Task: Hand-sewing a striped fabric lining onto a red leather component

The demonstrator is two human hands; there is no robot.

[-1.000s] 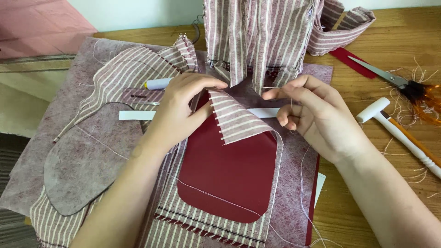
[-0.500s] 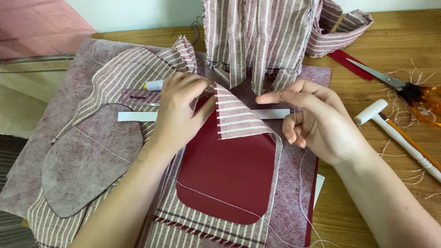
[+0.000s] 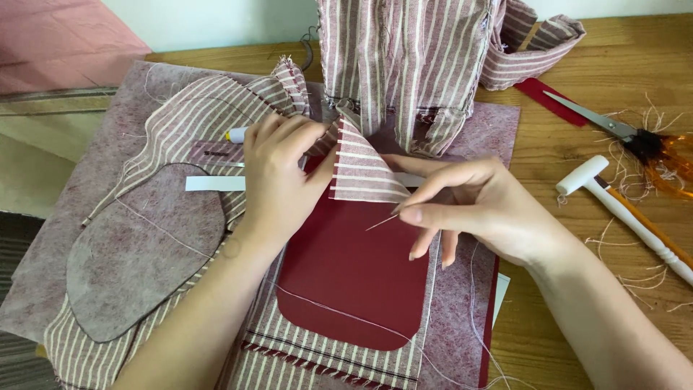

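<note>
Nearest the person lies the dark red patch [image 3: 346,282], smooth like thin leather, with round bottom corners. It lies flat on striped cloth and looks a bit stiff, so it would probably keep its shape if lifted by an edge. A long white thread [image 3: 339,312] runs loose across it.

Just above the patch's right side is the right hand [image 3: 469,209]. Its thumb and first finger are pinched together on a thin needle [image 3: 381,222], which points left over the patch. The needle is tiny, sharp and probably slippery, so a tight pinch near its back end seems best.

At the top edge of the patch is the striped flap [image 3: 361,170], soft and light, folded up. The left hand [image 3: 281,177] is closed on the flap's left edge and holds it up. Soft cloth like this flops, so holding it near the fold looks wise.

Left of the patch lies an oval felt piece [image 3: 137,253]. Far right of it are a white mallet [image 3: 621,209] and scissors [image 3: 613,126]. Behind it stands a striped bag [image 3: 404,65].
</note>
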